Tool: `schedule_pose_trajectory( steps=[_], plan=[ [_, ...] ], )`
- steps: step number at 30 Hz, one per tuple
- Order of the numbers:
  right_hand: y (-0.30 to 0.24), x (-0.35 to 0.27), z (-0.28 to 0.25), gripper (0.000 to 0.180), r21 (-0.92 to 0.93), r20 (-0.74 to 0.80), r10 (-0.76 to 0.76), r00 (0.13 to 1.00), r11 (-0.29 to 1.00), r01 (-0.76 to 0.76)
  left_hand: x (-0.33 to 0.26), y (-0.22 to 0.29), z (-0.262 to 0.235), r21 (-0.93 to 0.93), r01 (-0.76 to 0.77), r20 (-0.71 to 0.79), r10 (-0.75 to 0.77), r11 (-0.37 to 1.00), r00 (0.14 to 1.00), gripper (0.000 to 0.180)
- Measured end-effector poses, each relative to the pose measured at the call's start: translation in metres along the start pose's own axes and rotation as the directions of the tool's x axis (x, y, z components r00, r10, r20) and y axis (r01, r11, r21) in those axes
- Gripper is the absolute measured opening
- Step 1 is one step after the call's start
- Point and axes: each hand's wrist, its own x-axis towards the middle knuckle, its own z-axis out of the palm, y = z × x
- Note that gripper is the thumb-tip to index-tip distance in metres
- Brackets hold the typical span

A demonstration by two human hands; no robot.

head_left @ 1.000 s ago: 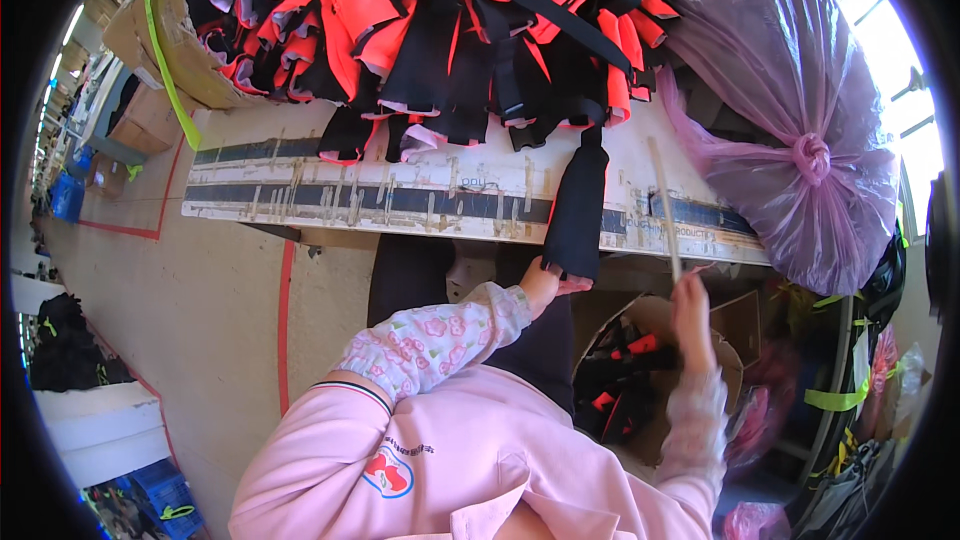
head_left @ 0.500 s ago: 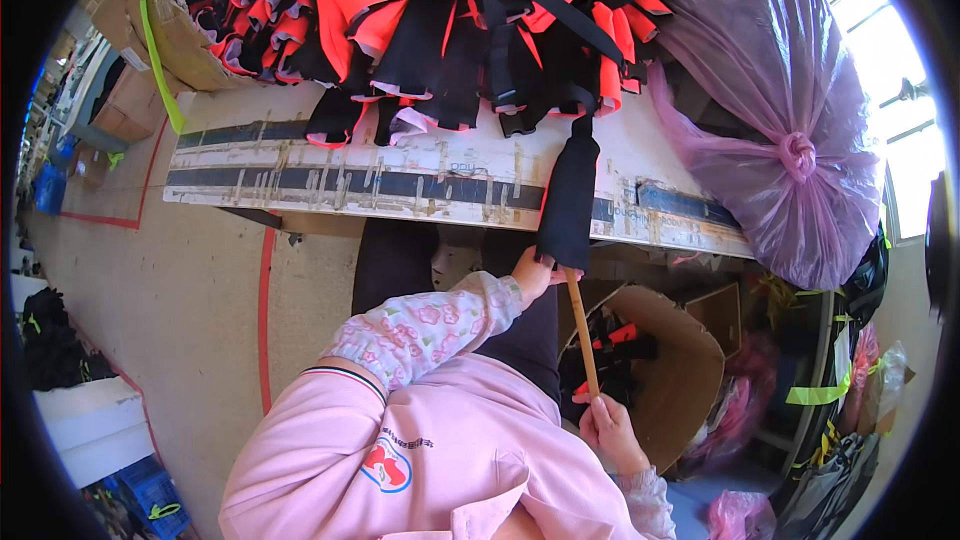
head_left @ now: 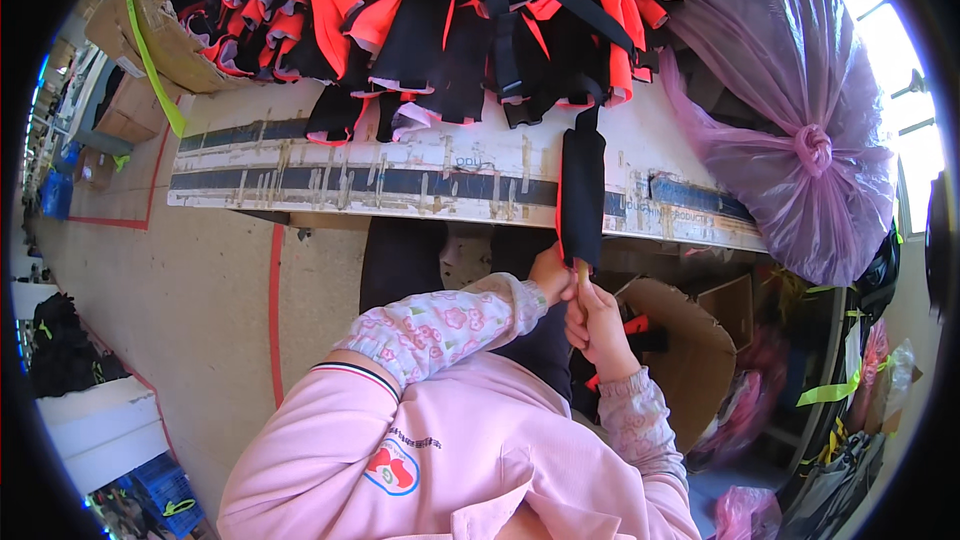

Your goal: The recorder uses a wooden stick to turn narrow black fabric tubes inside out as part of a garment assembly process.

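A black fabric sleeve with an orange edge hangs over the front edge of the table, joined at its top to a black strap. My left hand is closed on the sleeve's lower end. Just below it, my right hand grips a wooden stick. Only a short piece of the stick shows between the sleeve's lower opening and my right fingers; the rest is hidden. My two hands are close together, nearly touching.
Orange and black strapped fabric pieces are heaped on the white, tape-marked table. A knotted purple plastic bag bulges at the right. Under the table stands an open cardboard box; another carton is at the far left.
My right hand has moved up with the stick, from well below the sleeve to its lower opening. Much less of the stick shows. My left hand stays at the sleeve's end.
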Motion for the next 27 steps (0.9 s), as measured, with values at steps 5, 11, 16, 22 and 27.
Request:
schedule_pose_trajectory(
  steps=[5,11,16,22,27],
  plan=[
    [0.012,0.016,0.009,0.031,0.335,0.273,-0.042,0.961,0.941,-0.054,0.017,-0.024,-0.018,0.149,-0.441,0.094,0.431,0.885,0.897,0.022],
    [0.006,-0.006,-0.005,0.035,0.178,0.219,0.048,0.975,0.98,-0.089,-0.008,-0.001,-0.003,-0.223,-0.134,0.011,0.14,0.966,0.99,0.017],
    [0.014,-0.04,-0.025,0.038,-0.098,0.13,0.156,0.979,0.985,-0.143,-0.006,0.003,-0.01,-0.177,-0.035,0.065,0.047,0.984,0.997,0.018],
    [-0.008,0.019,-0.013,0.038,-0.06,0.245,0.106,0.964,0.994,-0.094,0.002,-0.006,-0.014,-0.077,-0.3,0.032,0.303,0.951,0.953,0.025],
    [-0.007,0.002,-0.022,0.038,-0.075,0.215,0.106,0.971,0.993,-0.092,-0.007,0.002,-0.017,-0.028,-0.143,0.094,0.145,0.989,0.985,0.032]
  ],
)
